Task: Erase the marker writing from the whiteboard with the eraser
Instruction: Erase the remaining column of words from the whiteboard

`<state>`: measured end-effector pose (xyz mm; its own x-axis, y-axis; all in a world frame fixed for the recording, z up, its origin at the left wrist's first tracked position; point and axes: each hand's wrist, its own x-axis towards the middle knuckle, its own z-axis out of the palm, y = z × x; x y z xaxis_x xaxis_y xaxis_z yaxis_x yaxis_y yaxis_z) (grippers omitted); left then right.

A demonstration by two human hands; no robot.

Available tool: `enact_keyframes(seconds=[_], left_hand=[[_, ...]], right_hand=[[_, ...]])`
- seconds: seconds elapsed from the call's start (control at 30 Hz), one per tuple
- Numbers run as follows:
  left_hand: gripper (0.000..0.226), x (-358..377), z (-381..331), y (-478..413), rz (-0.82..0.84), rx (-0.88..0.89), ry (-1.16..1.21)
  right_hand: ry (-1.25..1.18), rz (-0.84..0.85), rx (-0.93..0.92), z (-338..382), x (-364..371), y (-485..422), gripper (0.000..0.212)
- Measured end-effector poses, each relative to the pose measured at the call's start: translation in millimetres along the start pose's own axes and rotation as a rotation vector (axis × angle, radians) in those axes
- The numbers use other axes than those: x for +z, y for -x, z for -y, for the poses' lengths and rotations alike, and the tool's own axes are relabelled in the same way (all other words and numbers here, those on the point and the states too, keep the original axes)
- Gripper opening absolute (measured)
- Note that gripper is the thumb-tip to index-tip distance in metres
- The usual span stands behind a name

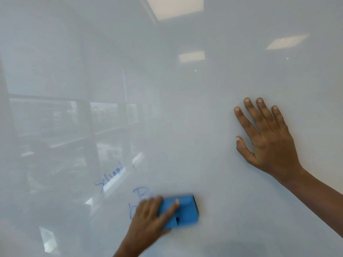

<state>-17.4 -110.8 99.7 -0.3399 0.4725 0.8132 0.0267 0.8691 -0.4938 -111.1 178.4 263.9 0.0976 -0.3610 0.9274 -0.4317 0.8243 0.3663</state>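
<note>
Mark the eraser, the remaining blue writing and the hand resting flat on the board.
eraser (pixel 183 210): head view, its blue top face.
blue writing (pixel 109 178): head view, the upper slanted word.
right hand (pixel 269 140): head view, back of the hand.

Only reflections show here, pale and soft. The big ceiling light panel (pixel 174 7) glows square at the top. Just below it and slightly right sits a smaller light panel (pixel 192 56), and further right of that a slanted third panel (pixel 286 41). Far down to the left of the big panel hangs a mirrored window grid (pixel 87 127), dark bars crossing hazy daylight. Lower still, a bright patch (pixel 48 240) gleams.
</note>
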Motion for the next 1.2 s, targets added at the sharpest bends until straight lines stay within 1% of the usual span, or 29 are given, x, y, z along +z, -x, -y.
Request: enact_keyframes(seconds=[0.03,0.07,0.13,0.17,0.2,0.23,0.27,0.3,0.33,0.37,0.4,0.43,0.47,0.5,0.57,0.63,0.67,0.73,0.8,0.87,0.93,1.03,1.07,1.1,1.13,1.17,1.2], left_hand=[[0.054,4,-8,23,0.056,0.088,-0.01],[0.045,7,-14,42,0.117,0.134,-0.017],[0.041,8,-9,58,0.239,0.233,-0.042],[0.042,6,0,54,0.268,0.319,-0.082],[0.043,3,9,47,0.263,0.42,-0.135],[0.047,1,20,37,0.198,0.488,-0.17],[0.05,-3,31,24,0.099,0.473,-0.156],[0.053,-8,44,8,-0.006,0.372,-0.128],[0.061,-14,57,-9,-0.095,0.22,-0.115],[0.074,-22,71,-27,-0.142,0.023,-0.113],[0.083,-30,85,-43,-0.161,-0.189,-0.118],[0.083,-38,97,-59,-0.162,-0.376,-0.109],[0.079,-44,105,-71,-0.162,-0.516,-0.091],[0.075,-47,110,-79,-0.161,-0.607,-0.081],[0.071,-44,109,-79,-0.164,-0.664,-0.069],[0.068,-34,95,-61,-0.163,-0.647,-0.056],[0.065,-28,85,-46,-0.154,-0.601,-0.045],[0.056,-15,58,-6,-0.104,-0.417,-0.012],[0.047,-3,30,42,0.014,-0.234,-0.002],[0.042,3,12,78,0.111,-0.159,-0.017],[0.042,5,11,92,0.148,-0.093,-0.057],[0.041,-1,36,79,0.118,0.146,-0.143],[0.043,-4,46,71,0.09,0.197,-0.157],[0.054,-6,56,60,0.058,0.172,-0.159],[0.072,-9,66,46,0.03,0.072,-0.144],[0.083,-12,76,31,0.0,-0.082,-0.121],[0.082,-17,85,14,-0.033,-0.232,-0.109]], right_hand=[[0.001,0.001,0.0,0,0,0,0.054],[0.0,0.002,0.0,0,0,0,0.054],[-0.001,0.002,0.0,0,-1,0,0.054],[-0.001,0.0,-0.001,0,-1,-1,0.054],[-0.001,-0.001,-0.003,1,-2,-1,0.054],[-0.003,-0.001,-0.003,1,-1,-1,0.054],[-0.006,-0.002,-0.001,1,-1,-1,0.054],[-0.007,-0.005,0.001,1,-1,0,0.054],[-0.005,-0.008,0.001,0,0,0,0.054],[-0.002,-0.01,0.0,1,0,0,0.054],[-0.001,-0.013,-0.004,1,0,0,0.054],[-0.003,-0.015,-0.005,1,0,0,0.054],[-0.007,-0.015,-0.003,1,0,0,0.054],[-0.012,-0.015,-0.001,1,0,0,0.054],[-0.015,-0.015,0.004,2,0,0,0.054],[-0.02,-0.014,0.007,2,-1,0,0.054],[-0.023,-0.016,0.008,3,-1,0,0.054],[-0.029,-0.021,0.01,3,-2,0,0.053],[-0.035,-0.026,0.012,4,-1,0,0.054],[-0.034,-0.025,0.015,4,-1,0,0.054],[-0.032,-0.018,0.016,4,-2,0,0.054],[-0.037,-0.013,0.021,5,-2,-1,0.054],[-0.039,-0.012,0.022,5,-2,-1,0.054],[-0.042,-0.01,0.022,5,-2,0,0.054],[-0.042,-0.012,0.021,5,-2,0,0.054],[-0.039,-0.015,0.02,5,-2,0,0.054],[-0.037,-0.017,0.017,5,-1,0,0.054]])
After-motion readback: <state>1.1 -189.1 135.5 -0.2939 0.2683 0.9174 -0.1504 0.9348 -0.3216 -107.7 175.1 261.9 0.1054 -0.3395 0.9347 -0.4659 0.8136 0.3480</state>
